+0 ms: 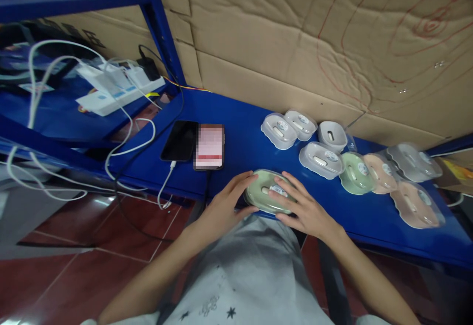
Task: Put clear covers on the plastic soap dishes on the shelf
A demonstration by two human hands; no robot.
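Green box (263,202) at near edge of blue shelf (244,150), close in, likely for easy two-handed reach; whether resting there, could not tell. Left hand (225,201) gripped left end, right hand (306,211) right end, box clamped between, probably for steadiness. Other boxes (320,163) stood right, phones (180,140) left, seemingly out of hands' way. Forearms (158,268) angled inward; fingers (242,181) curved over far side, thumbs (247,211) on near side.
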